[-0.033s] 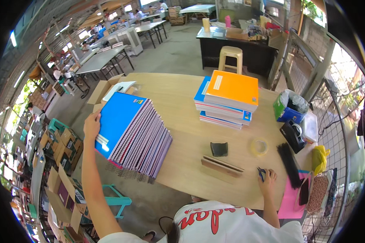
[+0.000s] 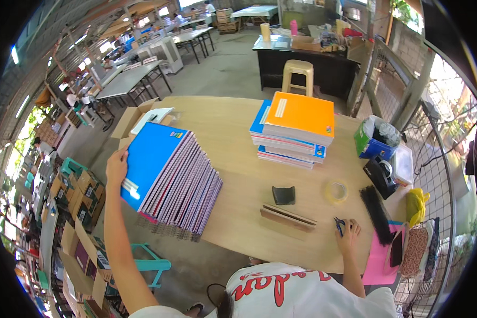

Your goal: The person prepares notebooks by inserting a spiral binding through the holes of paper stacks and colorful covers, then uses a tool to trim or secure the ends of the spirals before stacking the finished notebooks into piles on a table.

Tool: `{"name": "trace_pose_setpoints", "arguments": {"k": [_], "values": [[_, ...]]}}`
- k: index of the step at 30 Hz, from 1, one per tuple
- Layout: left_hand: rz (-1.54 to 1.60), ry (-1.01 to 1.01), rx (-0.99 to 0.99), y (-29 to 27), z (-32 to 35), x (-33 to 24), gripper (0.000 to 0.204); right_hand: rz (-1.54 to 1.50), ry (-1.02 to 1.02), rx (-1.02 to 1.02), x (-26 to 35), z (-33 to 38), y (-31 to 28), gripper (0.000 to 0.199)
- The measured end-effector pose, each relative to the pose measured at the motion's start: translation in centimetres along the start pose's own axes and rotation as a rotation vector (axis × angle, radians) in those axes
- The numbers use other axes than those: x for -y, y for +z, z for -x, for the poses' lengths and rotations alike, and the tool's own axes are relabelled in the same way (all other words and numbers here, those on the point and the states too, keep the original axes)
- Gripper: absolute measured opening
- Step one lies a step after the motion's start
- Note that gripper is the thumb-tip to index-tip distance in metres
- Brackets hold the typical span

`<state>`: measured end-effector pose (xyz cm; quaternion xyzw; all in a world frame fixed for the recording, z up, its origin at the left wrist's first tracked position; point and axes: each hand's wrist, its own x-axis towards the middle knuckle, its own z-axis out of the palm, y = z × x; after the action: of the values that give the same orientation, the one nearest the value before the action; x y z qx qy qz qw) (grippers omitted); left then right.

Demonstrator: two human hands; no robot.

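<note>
Nothing has shifted since the earlier frame: both hands keep their places. The left hand (image 2: 116,165) lies flat, fingers spread, on the glossy blue cover of the notebooks (image 2: 169,180), a slanted fan of spiral-bound books overhanging the left edge of the pale wooden table (image 2: 233,132). The right hand (image 2: 349,233) rests at the near edge, fingers curled around small blue-handled scissors (image 2: 339,224), beside a flat wooden block (image 2: 288,217).
</note>
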<state>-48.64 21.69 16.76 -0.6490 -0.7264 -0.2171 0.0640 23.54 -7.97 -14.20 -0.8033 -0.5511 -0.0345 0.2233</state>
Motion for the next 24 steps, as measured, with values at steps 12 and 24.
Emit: {"name": "trace_pose_setpoints", "arguments": {"k": [12, 24], "values": [[0.694, 1.064, 0.208, 14.0, 9.9, -47.2, 0.051, -0.342, -0.291, 0.268, 10.1, -6.9, -1.0, 0.054], [0.541, 1.105, 0.542, 26.1, 0.2, -55.6, 0.025, -0.515, -0.204, 0.316, 9.0, -8.1, -5.0, 0.063]]}}
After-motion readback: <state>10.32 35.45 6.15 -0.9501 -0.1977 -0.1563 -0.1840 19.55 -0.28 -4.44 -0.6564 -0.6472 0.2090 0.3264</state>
